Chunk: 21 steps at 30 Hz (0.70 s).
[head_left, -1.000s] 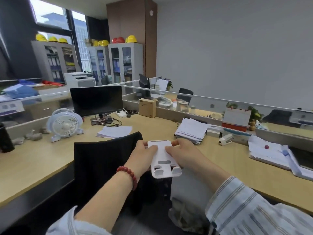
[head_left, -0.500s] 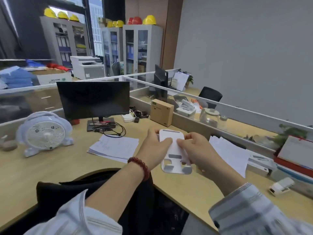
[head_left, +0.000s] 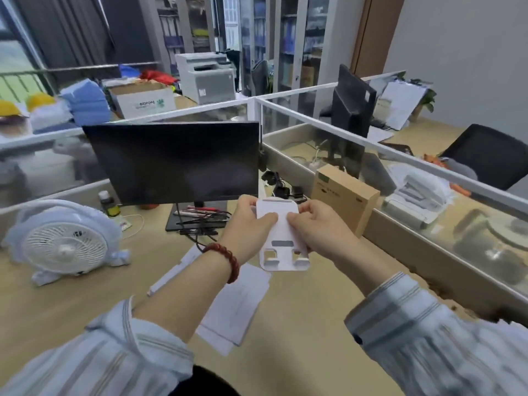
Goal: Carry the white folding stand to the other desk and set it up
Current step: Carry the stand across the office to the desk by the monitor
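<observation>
Head view: the white folding stand (head_left: 281, 237) is held in the air just in front of the black monitor (head_left: 177, 161), above the desk (head_left: 314, 310). Left hand (head_left: 251, 224) and right hand (head_left: 317, 227) pinch its opposite edges, thumbs on its face, probably to unfold it

The print on the cardboard box (head_left: 143, 102) is too blurred to read.
</observation>
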Each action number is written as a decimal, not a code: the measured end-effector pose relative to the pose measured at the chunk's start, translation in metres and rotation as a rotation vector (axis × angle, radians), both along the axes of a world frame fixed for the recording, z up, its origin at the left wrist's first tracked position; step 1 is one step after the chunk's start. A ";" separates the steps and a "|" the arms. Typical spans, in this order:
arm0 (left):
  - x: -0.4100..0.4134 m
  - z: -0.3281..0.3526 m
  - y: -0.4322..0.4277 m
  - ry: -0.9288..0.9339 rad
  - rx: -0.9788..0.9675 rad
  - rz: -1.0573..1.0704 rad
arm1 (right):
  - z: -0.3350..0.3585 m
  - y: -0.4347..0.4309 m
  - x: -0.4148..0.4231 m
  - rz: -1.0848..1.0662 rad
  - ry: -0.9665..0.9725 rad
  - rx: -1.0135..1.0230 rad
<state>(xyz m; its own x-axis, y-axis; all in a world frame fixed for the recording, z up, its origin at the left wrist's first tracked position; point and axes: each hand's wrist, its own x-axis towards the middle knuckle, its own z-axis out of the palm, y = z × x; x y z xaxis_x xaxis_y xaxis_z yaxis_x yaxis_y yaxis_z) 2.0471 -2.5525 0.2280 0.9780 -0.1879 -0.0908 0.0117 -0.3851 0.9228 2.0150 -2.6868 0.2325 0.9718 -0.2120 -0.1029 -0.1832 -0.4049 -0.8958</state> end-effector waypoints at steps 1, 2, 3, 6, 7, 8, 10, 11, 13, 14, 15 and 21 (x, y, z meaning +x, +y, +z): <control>0.022 -0.004 -0.005 0.008 0.010 0.017 | -0.004 -0.006 0.024 0.023 0.000 0.006; 0.042 -0.008 -0.010 0.018 0.019 0.038 | -0.009 -0.012 0.047 0.041 0.002 0.008; 0.060 -0.012 -0.014 0.029 0.027 0.057 | -0.014 -0.016 0.068 0.054 0.008 0.005; 0.106 -0.026 -0.025 0.045 0.041 0.085 | -0.029 -0.028 0.118 0.080 0.035 0.006; 0.121 -0.031 -0.028 0.047 0.053 0.087 | -0.034 -0.031 0.131 0.085 0.046 0.009; 0.135 -0.037 -0.031 0.051 0.067 0.084 | -0.038 -0.035 0.144 0.089 0.053 0.010; 0.160 -0.050 -0.036 0.067 0.093 0.071 | -0.045 -0.040 0.166 0.099 0.063 -0.012; 0.172 -0.056 -0.038 0.067 0.107 0.063 | -0.048 -0.043 0.176 0.106 0.063 -0.034; 0.194 -0.067 -0.040 0.069 0.122 0.053 | -0.054 -0.047 0.196 0.111 0.064 -0.056; 0.203 -0.071 -0.040 0.079 0.119 0.054 | -0.057 -0.048 0.206 0.108 0.076 -0.054; 0.212 -0.077 -0.041 0.092 0.119 0.058 | -0.062 -0.048 0.214 0.098 0.095 -0.050; 0.245 -0.136 -0.046 0.175 0.133 0.027 | -0.121 -0.049 0.254 0.088 0.225 -0.065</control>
<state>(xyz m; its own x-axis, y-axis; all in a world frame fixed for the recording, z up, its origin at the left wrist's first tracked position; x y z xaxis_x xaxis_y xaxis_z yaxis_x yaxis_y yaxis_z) 2.2916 -2.5986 0.0925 0.9496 -0.1369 -0.2818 0.1791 -0.5007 0.8469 2.2688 -2.7361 0.1112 0.9409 -0.1409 -0.3080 -0.3369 -0.4838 -0.8077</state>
